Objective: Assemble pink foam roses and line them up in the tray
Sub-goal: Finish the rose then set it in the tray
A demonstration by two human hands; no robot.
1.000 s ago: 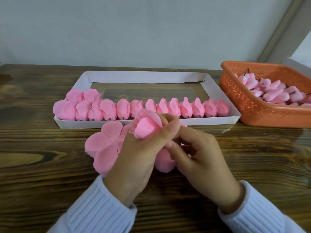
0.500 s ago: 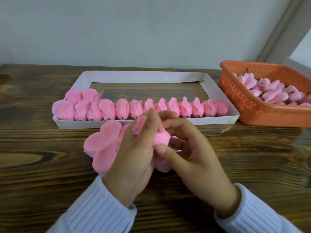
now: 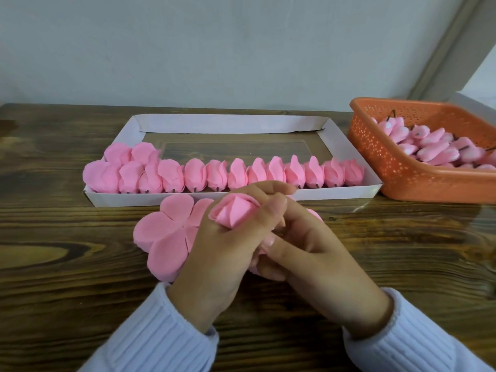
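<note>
The left hand is closed around a pink foam rose bud, thumb and fingers wrapped about its lower part, the bud's pointed petal tips projecting up and to the left above the knuckles; the right hand lies against the left hand from the right, its fingers curled in toward the bud's base, its index finger reaching over the top; what the right fingers grip, if anything, cannot be told, since the left hand covers that area. Both hands are held just in front of the white cardboard tray, above a flat pink foam petal sheet that rests on the wooden table; the sheet's rounded lobes spread out to the left of the hands. Inside the tray, a row of finished pink roses stands along the near wall, running from the left end to the right end, each touching the next; the far part of the tray is bare. An orange perforated basket stands just beside the tray's right end and holds a heap of pink foam buds.
</note>
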